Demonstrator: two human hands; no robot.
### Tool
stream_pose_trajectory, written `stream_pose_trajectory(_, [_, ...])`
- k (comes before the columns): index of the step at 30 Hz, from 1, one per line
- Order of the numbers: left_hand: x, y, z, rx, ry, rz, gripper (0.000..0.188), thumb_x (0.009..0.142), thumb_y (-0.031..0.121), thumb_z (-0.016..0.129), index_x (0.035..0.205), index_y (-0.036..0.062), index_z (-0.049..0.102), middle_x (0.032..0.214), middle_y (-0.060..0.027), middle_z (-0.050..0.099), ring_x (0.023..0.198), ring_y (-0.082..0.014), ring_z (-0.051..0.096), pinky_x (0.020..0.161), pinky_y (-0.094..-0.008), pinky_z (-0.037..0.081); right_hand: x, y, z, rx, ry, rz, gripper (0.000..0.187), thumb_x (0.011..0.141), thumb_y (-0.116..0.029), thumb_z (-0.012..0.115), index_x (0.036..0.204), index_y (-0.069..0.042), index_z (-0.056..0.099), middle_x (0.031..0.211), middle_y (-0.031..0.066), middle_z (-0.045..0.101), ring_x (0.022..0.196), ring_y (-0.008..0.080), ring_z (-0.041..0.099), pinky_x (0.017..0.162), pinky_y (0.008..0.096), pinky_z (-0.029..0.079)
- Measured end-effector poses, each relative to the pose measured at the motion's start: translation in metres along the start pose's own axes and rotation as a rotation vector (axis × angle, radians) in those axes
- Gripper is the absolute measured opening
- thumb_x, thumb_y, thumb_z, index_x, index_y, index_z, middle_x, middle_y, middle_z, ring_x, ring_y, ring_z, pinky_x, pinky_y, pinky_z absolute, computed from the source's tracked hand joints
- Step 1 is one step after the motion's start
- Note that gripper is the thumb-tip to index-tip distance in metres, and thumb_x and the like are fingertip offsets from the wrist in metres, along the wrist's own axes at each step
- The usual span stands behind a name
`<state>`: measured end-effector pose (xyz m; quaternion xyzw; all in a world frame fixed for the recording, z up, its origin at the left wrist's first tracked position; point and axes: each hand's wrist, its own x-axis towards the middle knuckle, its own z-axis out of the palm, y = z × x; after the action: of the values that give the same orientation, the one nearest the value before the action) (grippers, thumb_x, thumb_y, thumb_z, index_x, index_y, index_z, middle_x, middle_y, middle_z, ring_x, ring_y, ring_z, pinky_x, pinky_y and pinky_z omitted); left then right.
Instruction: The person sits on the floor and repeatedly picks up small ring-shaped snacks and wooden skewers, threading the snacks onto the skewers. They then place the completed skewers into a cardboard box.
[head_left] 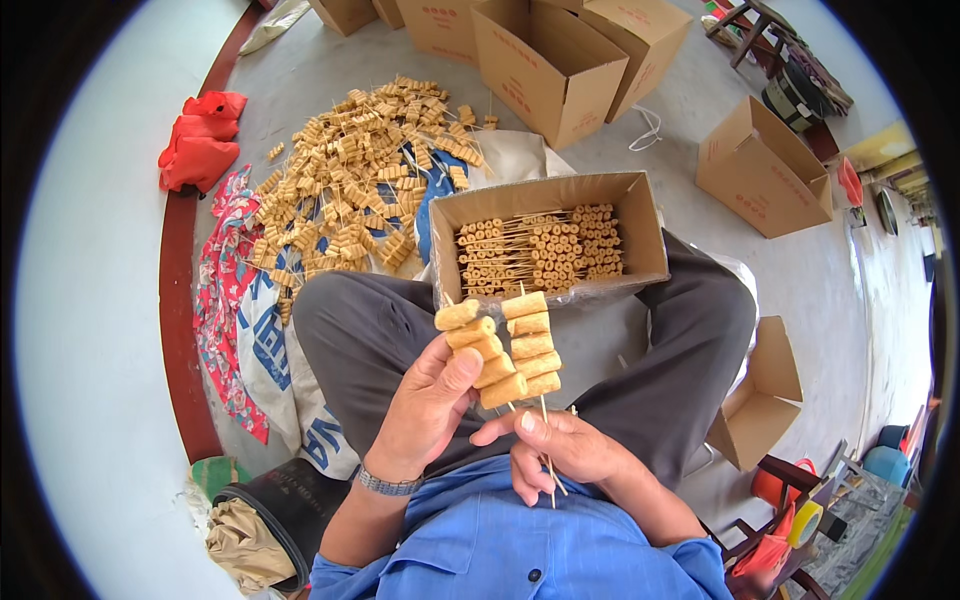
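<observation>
My left hand (pixel 430 405) and my right hand (pixel 560 450) together hold two skewers (pixel 505 350) threaded with tan cylindrical pieces, raised above my lap. The left thumb presses the left skewer's pieces; the right fingers pinch the thin bamboo sticks (pixel 547 455) at the bottom. Just beyond, an open cardboard box (pixel 645 235) rests between my knees, packed with rows of the same skewers (pixel 540 250).
A big loose heap of skewers (pixel 350 175) lies on printed sacks at the left. Several open cardboard boxes (pixel 550 65) stand on the concrete floor behind and to the right. A red bag (pixel 200 140) sits far left, and a dark bucket (pixel 285 500) stands by my left elbow.
</observation>
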<state>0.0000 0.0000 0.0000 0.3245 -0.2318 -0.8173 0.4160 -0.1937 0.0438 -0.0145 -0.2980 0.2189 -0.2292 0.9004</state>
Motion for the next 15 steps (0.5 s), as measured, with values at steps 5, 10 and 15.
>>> stream_pose_trajectory(5, [0.004,0.005,0.012,0.095,-0.087,-0.087,0.049,0.101,0.028,0.055,0.139,-0.0012,0.043,0.130,-0.0131,0.057,0.117,-0.0231,0.058,0.102,-0.0376,0.046,-0.002,0.003,0.006,-0.040,0.039,-0.003,0.064,0.106,-0.049,0.025,0.136,0.004,0.046,0.055,0.0027,0.050,0.056,0.0163,0.059,0.063,0.0277,0.049])
stream_pose_trajectory(10, [0.009,-0.008,0.009,0.062,-0.091,-0.103,0.057,0.102,0.031,0.053,0.146,0.0023,0.032,0.128,-0.0113,0.053,0.116,-0.0219,0.056,0.101,-0.0372,0.046,-0.006,-0.001,-0.004,0.014,-0.071,0.024,0.064,0.106,-0.048,0.028,0.135,0.005,0.047,0.051,0.0015,0.046,0.053,0.0170,0.058,0.055,0.0275,0.047])
stream_pose_trajectory(15, [0.010,-0.023,-0.002,-0.053,-0.206,-0.109,0.067,0.099,0.042,0.054,0.148,0.0050,0.027,0.132,-0.0079,0.047,0.119,-0.0200,0.052,0.102,-0.0382,0.044,-0.008,-0.005,-0.005,0.103,-0.151,0.100,0.065,0.106,-0.049,0.029,0.130,0.006,0.052,0.046,-0.0003,0.040,0.049,0.0171,0.058,0.049,0.0269,0.044])
